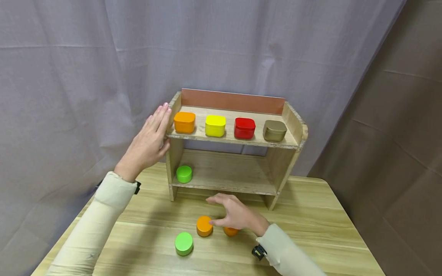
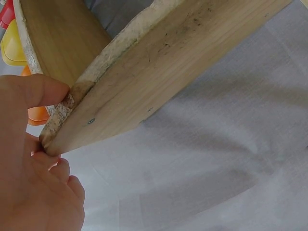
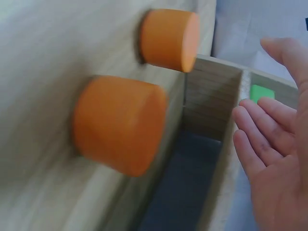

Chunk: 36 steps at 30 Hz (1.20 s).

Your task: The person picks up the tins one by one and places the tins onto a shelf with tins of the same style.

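Observation:
My left hand (image 1: 146,140) lies along the left side panel of a small wooden shelf (image 1: 224,168), fingers straight and held together. Its thumb touches the panel's front edge (image 2: 103,57) in the left wrist view. Over the table in front of the shelf, my right hand (image 1: 238,214) is spread with nothing in it, thumb apart from the fingers. Below it are two orange cylinders, one (image 1: 204,226) by the thumb and another (image 1: 230,231) partly hidden under the hand. Both orange cylinders (image 3: 118,125) stand apart from the fingers in the right wrist view.
A green cylinder (image 1: 183,244) sits on the table, left of the orange ones; another green cylinder (image 1: 184,174) is on the lower shelf. Along the top stand orange (image 1: 184,122), yellow (image 1: 215,126), red (image 1: 244,128) and olive (image 1: 274,130) rounded square blocks. Grey curtain (image 1: 86,76) hangs behind.

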Each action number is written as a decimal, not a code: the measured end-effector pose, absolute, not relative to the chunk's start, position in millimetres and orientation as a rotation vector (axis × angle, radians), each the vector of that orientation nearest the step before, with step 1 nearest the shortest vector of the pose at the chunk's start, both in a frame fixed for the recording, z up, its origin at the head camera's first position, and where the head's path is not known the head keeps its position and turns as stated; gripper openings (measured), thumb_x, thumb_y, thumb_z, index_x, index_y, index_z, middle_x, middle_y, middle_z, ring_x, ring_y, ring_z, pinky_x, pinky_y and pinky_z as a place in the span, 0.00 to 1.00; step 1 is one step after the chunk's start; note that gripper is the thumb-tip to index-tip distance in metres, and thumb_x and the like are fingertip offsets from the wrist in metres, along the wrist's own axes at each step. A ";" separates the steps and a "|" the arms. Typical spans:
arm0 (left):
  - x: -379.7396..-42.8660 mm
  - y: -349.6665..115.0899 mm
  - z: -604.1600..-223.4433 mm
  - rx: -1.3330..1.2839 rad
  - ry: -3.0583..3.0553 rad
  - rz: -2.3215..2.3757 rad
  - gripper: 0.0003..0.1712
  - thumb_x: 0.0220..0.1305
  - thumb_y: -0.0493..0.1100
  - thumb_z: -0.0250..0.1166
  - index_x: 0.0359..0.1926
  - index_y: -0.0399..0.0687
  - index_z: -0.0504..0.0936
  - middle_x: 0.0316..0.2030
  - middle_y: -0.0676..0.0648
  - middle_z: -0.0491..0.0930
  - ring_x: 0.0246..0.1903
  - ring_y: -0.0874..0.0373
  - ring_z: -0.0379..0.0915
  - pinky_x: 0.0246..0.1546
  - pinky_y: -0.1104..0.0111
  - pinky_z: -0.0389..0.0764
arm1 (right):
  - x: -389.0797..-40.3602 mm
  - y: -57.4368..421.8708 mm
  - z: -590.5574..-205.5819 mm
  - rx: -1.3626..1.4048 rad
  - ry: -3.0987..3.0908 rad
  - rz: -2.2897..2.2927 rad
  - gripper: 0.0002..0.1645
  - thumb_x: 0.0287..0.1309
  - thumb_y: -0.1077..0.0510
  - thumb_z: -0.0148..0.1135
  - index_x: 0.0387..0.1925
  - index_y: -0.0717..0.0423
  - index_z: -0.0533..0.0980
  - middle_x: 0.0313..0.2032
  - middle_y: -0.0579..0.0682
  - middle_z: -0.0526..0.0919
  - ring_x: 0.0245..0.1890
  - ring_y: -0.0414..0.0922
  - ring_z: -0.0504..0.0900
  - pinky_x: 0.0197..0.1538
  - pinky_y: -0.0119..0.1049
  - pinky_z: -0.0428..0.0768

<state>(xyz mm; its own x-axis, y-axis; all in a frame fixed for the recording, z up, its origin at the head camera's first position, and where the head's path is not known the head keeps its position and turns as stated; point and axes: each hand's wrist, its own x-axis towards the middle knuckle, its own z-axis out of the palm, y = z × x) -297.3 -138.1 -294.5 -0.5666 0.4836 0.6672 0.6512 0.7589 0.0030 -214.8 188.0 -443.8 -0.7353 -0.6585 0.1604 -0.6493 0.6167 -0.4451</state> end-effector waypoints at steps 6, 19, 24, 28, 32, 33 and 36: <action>-297.2 -137.5 -294.8 -0.845 -2.280 -0.328 0.54 0.65 0.35 0.64 0.85 0.36 0.44 0.86 0.38 0.42 0.85 0.41 0.43 0.85 0.46 0.51 | -211.0 193.9 -465.9 -1.088 2.783 -0.724 0.41 0.60 0.48 0.76 0.71 0.58 0.74 0.67 0.53 0.82 0.68 0.51 0.80 0.72 0.47 0.80; -297.8 -138.3 -296.7 -0.842 -2.283 -0.329 0.54 0.66 0.34 0.63 0.85 0.37 0.43 0.86 0.38 0.40 0.85 0.40 0.42 0.84 0.44 0.51 | -212.1 186.2 -496.5 -1.161 2.778 -0.644 0.42 0.57 0.47 0.79 0.68 0.60 0.76 0.64 0.52 0.84 0.66 0.49 0.82 0.73 0.43 0.79; -297.7 -137.8 -295.3 -0.846 -2.279 -0.328 0.53 0.66 0.34 0.63 0.85 0.37 0.43 0.86 0.38 0.40 0.85 0.40 0.42 0.85 0.45 0.51 | -211.4 185.1 -499.5 -1.128 2.776 -0.646 0.42 0.57 0.46 0.79 0.68 0.59 0.76 0.65 0.52 0.83 0.68 0.50 0.81 0.74 0.44 0.78; -297.0 -137.5 -294.3 -0.848 -2.274 -0.335 0.53 0.66 0.34 0.63 0.84 0.36 0.44 0.86 0.37 0.42 0.85 0.40 0.43 0.84 0.44 0.51 | -212.1 184.3 -502.1 -1.124 2.784 -0.660 0.41 0.57 0.46 0.79 0.68 0.57 0.76 0.65 0.51 0.84 0.66 0.48 0.82 0.72 0.43 0.79; -296.5 -137.4 -294.2 -0.850 -2.271 -0.339 0.52 0.65 0.34 0.63 0.84 0.36 0.45 0.86 0.36 0.43 0.84 0.39 0.44 0.84 0.44 0.52 | -213.4 183.2 -505.8 -1.128 2.791 -0.686 0.40 0.57 0.46 0.79 0.67 0.56 0.76 0.62 0.50 0.85 0.64 0.46 0.83 0.71 0.41 0.81; -296.5 -137.4 -294.3 -0.849 -2.271 -0.339 0.52 0.65 0.34 0.63 0.84 0.36 0.45 0.86 0.36 0.43 0.84 0.39 0.44 0.84 0.44 0.52 | -213.4 182.8 -506.2 -1.126 2.788 -0.702 0.40 0.57 0.46 0.79 0.67 0.56 0.77 0.61 0.50 0.85 0.63 0.45 0.84 0.70 0.40 0.81; -296.7 -137.6 -294.8 -0.849 -2.270 -0.341 0.52 0.65 0.34 0.63 0.84 0.35 0.45 0.86 0.36 0.43 0.84 0.39 0.44 0.84 0.43 0.52 | -213.5 181.5 -507.3 -1.118 2.795 -0.734 0.37 0.57 0.47 0.79 0.65 0.56 0.78 0.58 0.48 0.87 0.59 0.42 0.85 0.67 0.38 0.83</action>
